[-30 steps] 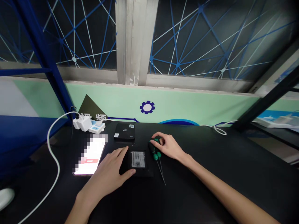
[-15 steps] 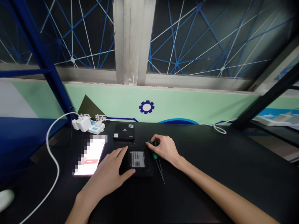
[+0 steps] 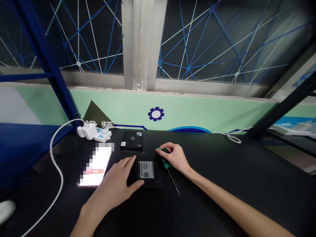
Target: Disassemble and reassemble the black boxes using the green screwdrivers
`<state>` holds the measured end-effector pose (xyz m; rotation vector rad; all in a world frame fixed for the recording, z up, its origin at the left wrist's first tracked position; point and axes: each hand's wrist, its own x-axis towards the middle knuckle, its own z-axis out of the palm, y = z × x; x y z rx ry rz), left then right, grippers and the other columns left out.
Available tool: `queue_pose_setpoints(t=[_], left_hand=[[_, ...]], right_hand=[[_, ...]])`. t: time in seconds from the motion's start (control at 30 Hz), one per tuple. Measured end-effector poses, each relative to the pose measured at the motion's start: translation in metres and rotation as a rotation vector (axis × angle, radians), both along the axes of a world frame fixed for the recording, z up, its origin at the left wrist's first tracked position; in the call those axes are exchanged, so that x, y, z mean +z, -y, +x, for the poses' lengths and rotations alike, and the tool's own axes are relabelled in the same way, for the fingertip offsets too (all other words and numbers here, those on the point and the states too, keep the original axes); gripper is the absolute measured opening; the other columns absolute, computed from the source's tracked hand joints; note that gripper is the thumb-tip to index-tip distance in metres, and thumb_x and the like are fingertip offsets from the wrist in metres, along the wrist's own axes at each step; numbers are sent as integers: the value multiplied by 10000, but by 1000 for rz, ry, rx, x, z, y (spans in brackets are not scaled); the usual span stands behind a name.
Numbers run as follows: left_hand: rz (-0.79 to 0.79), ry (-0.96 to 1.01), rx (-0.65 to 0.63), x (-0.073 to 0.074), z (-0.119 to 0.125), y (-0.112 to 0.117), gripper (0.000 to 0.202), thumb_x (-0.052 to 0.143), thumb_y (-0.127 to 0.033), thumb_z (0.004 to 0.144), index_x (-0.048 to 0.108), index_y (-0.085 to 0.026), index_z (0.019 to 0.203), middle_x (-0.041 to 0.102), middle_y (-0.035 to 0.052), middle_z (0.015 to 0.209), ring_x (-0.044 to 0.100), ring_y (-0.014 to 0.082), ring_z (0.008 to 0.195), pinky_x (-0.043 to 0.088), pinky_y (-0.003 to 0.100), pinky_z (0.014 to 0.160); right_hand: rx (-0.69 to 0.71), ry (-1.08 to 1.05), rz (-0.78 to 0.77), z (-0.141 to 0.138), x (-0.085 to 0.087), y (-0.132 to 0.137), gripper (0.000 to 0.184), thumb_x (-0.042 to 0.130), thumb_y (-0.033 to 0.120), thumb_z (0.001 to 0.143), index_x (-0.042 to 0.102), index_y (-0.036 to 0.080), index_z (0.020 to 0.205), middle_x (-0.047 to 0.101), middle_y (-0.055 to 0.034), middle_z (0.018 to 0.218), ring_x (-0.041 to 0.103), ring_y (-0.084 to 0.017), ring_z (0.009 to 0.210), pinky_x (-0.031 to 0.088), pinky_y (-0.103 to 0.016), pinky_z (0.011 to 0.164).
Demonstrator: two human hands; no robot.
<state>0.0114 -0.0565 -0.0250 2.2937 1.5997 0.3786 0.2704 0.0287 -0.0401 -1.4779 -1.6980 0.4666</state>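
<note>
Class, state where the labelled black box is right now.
Head view, table centre: the box lies between the left hand, which touches it, and the right hand gripping a screwdriver.

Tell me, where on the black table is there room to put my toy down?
The widest bare stretch of table lies right of the right hand, back to the white cable. A smaller patch lies nearer than the labelled box, between the arms. Crowded spots: around the phone, left hand and screwdrivers.

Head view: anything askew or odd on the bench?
Nothing damaged or spilled. The black box under the left hand lies sticker-side up, likely flipped. The right hand grips green screwdrivers.
</note>
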Motion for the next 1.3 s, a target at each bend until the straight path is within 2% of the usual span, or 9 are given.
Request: queue_pose_setpoints(t=[0.13,0.27,0.4,0.5,0.6,0.8,1.07,1.2,1.3], left_hand=[[-6,-12,0,0,0,0,804,458,-694,913,285,-260,1568,402,82,1575,410,339,1410,404,483,1101],[6,-3,1,-1,-1,0,791,462,-690,914,301,-263,1561,415,82,1566,419,338,1404,414,482,1093],[2,-4,-6,0,0,0,787,455,-683,920,292,-261,1564,404,86,1572,405,334,1414,400,483,1105],[-25,-18,4,4,2,1,789,469,-671,917,300,-250,1561,407,92,1570,404,335,1415,397,481,1109],[-37,-19,8,5,2,1,789,477,-665,914,306,-246,1560,406,89,1571,403,332,1416,396,475,1113],[-57,-14,19,2,1,0,847,472,-713,895,272,-252,1576,373,79,1592,380,342,1430,403,484,1111],[-67,-30,18,4,1,1,853,443,-716,905,250,-239,1585,347,68,1605,349,333,1448,386,483,1132],[-57,-26,14,3,0,1,847,438,-723,904,259,-247,1581,353,67,1603,359,333,1441,393,485,1127],[-45,-14,10,2,0,0,839,446,-719,904,269,-251,1577,371,67,1593,369,331,1436,400,485,1121]], right_hand=[[58,-267,-31,1,-4,-3,388,770,558,699,740,174,742,445,21,588,346,-108,496,303,-268,472],[89,-450,-111,0,0,-1,394,801,544,688,712,170,773,376,67,496,274,-86,462,282,-252,458],[116,-657,-187,-4,7,5,421,844,533,639,666,174,768,491,49,532,358,-82,468,291,-222,431],[129,-761,-265,-5,9,7,420,837,525,661,656,175,807,474,71,498,305,-57,415,213,-191,374],[160,-851,-296,-4,8,6,410,819,516,695,668,166,846,603,27,592,321,-36,390,184,-166,338],[169,-1038,-298,0,9,3,379,818,486,718,668,151,809,723,-46,756,423,-35,410,295,-138,321],[188,-1268,-324,4,3,-2,336,821,409,730,574,187,784,746,-35,757,510,-74,447,421,-181,404],[208,-1307,-329,5,0,-4,276,791,380,772,599,182,794,740,-36,743,564,-93,493,446,-189,433],[201,-1318,-346,5,-1,-5,212,748,353,817,669,172,895,741,-34,749,587,-98,517,464,-190,447]])
